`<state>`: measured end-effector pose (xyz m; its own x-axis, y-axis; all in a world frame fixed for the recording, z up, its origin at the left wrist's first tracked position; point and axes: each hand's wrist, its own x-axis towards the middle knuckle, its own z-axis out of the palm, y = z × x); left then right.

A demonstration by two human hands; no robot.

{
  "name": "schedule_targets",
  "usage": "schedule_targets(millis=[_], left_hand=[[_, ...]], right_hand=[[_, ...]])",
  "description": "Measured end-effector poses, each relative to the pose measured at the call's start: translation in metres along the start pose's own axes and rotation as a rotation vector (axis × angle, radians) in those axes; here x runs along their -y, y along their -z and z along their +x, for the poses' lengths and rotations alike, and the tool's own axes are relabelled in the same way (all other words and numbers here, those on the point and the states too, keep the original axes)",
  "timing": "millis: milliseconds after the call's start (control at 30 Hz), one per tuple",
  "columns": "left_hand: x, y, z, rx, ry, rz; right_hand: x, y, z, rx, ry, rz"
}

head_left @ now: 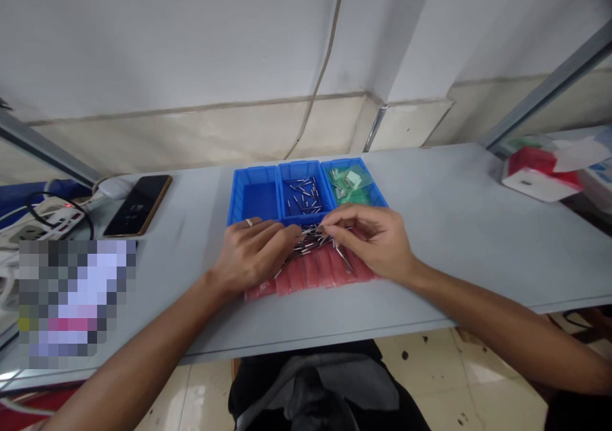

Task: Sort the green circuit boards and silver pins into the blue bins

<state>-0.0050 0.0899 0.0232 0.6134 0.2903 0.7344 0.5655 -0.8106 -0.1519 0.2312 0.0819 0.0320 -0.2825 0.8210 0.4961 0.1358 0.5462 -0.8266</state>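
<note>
Both hands rest over a red ribbed mat (310,271) lying on the grey table (459,227), where several small metal pins (310,243) are heaped. My left hand (253,252), with a ring on one finger, has its fingers curled together over the pins' left side. My right hand (373,240) pinches one thin pin between thumb and forefinger at the heap's top. Just behind the mat stands a blue tray (253,198) with three compartments: the left one bare, the middle one holding more metal pins (303,195), the right one holding green parts in clear bags (351,182).
A dark phone (138,204) lies at the left beside a white power strip (48,224) with black cables. A red and white packet (540,173) sits at the far right. A wall runs close behind the table. The table's near edge is over my lap.
</note>
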Motion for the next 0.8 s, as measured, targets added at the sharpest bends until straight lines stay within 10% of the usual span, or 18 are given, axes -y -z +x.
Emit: schedule_targets(millis=[500,800], left_hand=[[0.001,-0.001,-0.003,0.022,0.075,-0.006],[-0.001,0.000,-0.004,0.051,0.069,0.033]], right_hand=[[-0.005,0.005,0.007,-0.049,-0.132,0.133],[-0.020,0.001,-0.003,0.529,0.502,-0.758]])
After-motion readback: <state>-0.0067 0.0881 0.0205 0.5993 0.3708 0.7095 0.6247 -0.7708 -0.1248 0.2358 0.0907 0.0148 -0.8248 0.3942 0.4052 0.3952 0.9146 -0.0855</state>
